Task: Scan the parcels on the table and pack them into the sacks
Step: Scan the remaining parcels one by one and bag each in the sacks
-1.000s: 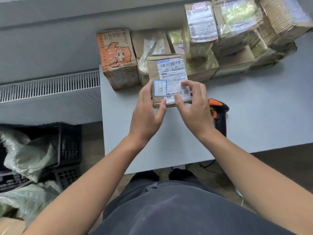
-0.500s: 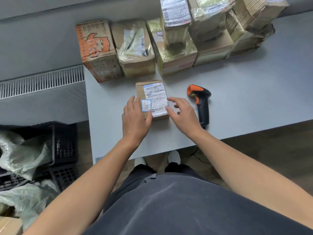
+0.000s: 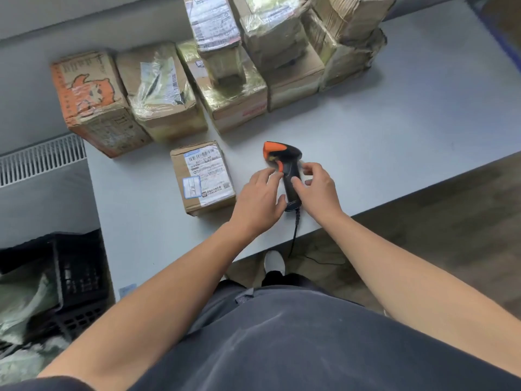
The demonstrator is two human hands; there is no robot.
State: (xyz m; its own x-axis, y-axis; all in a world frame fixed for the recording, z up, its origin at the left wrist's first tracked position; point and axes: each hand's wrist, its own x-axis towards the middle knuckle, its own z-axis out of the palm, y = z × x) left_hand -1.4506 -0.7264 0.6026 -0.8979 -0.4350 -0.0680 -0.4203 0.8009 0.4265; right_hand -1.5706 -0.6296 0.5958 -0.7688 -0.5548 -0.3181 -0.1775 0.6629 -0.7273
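Grey table (image 3: 394, 114) against a grey wall (image 3: 28, 88), white radiator (image 3: 42, 158) left, brown floor (image 3: 451, 221)

parcel (image 3: 202, 176) released, now flat on table | both hands moved to scanner (image 3: 284, 170)

You're getting soft, even daylight; table (image 3: 408, 114) is reading bright w/ only faint shadows under the parcels. Glare is bouncing off the taped parcel (image 3: 160, 80). Fingers (image 3: 307, 169) are smearing w/ motion blur. Wide-angle lens is bending the edges; the crate (image 3: 81, 277) is sitting dim.
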